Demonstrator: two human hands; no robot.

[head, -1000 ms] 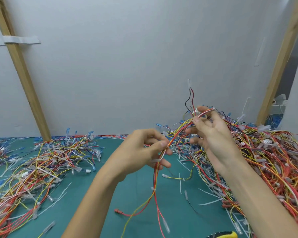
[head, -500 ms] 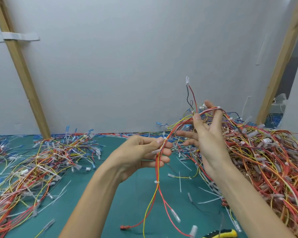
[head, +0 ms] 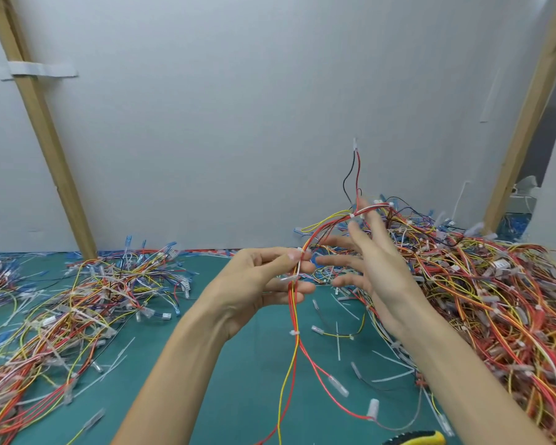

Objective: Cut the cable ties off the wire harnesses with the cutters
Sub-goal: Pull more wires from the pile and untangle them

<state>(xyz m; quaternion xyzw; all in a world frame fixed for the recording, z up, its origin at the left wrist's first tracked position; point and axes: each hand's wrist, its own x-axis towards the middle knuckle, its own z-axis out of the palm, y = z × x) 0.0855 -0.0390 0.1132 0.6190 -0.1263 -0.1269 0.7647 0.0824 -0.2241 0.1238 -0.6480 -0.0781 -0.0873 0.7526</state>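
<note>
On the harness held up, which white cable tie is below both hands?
The cable tie just above where the harness forks. The others sit higher: one at the left hand, one by the right hand.

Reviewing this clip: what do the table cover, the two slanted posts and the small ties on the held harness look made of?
Table cover: a matte green rubber or vinyl mat, judging by its flat, glare-free surface. Posts: bare, unfinished wood, with pale grain showing. Ties: whitish translucent plastic, probably nylon, though they are too small to be sure.
</note>
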